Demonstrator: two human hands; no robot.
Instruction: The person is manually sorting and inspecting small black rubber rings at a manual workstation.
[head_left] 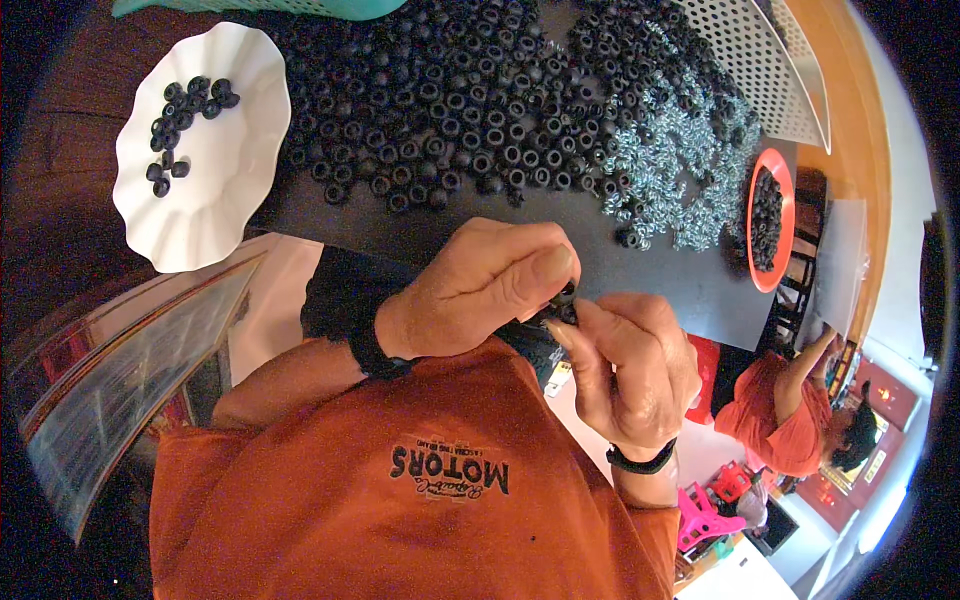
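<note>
In front of my chest, my left hand [490, 285] and my right hand [640, 365] meet at the fingertips, both closed. Pinched between them is a small black ring-shaped piece [567, 303], partly hidden by the fingers. Just beyond the hands spreads a large heap of black rings [440, 110]. Small silvery coil springs [680, 165] lie piled at its right side. Several black pieces sit on a white scalloped plate [225, 195] at the far left. Over on the right, a red-orange dish [787, 220] holds small dark parts.
The dark grey tabletop [700, 300] ends close to my body. A white perforated basket [750, 60] stands at the back right, and a teal container [260, 8] at the back left. Another person in an orange shirt [765, 410] is off to the right, near a pink object [705, 518].
</note>
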